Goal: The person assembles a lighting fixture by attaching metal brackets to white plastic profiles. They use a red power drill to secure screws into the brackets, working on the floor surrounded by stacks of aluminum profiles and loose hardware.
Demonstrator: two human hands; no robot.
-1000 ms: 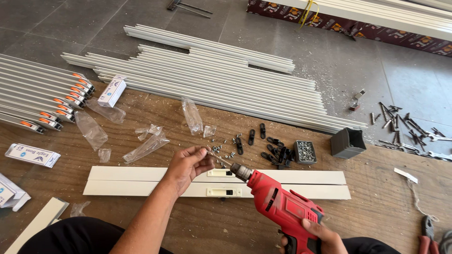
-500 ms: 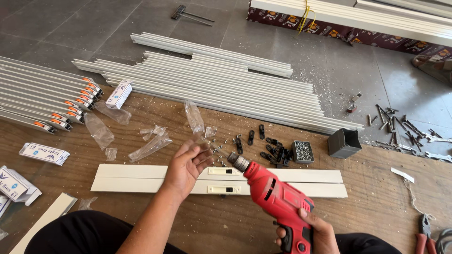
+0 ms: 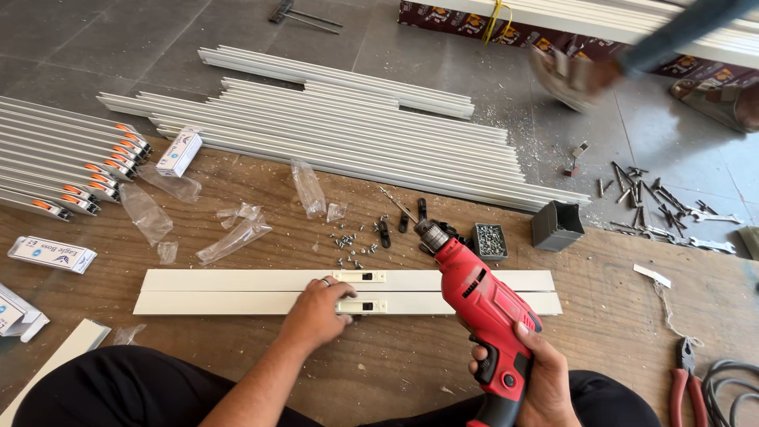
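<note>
My right hand (image 3: 538, 375) grips the handle of a red power drill (image 3: 482, 304), its bit raised and pointing away over the white profiles. My left hand (image 3: 316, 312) rests flat on two long white profile strips (image 3: 221, 291) lying side by side on the wooden board, fingers beside a small cream latch piece (image 3: 362, 306). A second latch piece (image 3: 360, 277) sits on the far strip. Loose screws (image 3: 348, 245) and small black parts (image 3: 383, 229) lie just beyond the strips.
A stack of long white profiles (image 3: 356, 134) lies on the floor beyond. Orange-tipped rails (image 3: 71, 170) are at left with small boxes (image 3: 51, 255) and plastic bags (image 3: 237, 237). A screw tray (image 3: 490, 241), grey box (image 3: 557, 225), and pliers (image 3: 684, 379) are nearby. Another person's foot (image 3: 577, 75) passes top right.
My left hand has dropped from the screws down onto the near strip. The drill has lifted and tilted back, bit off the profile. A person's foot has entered at top right.
</note>
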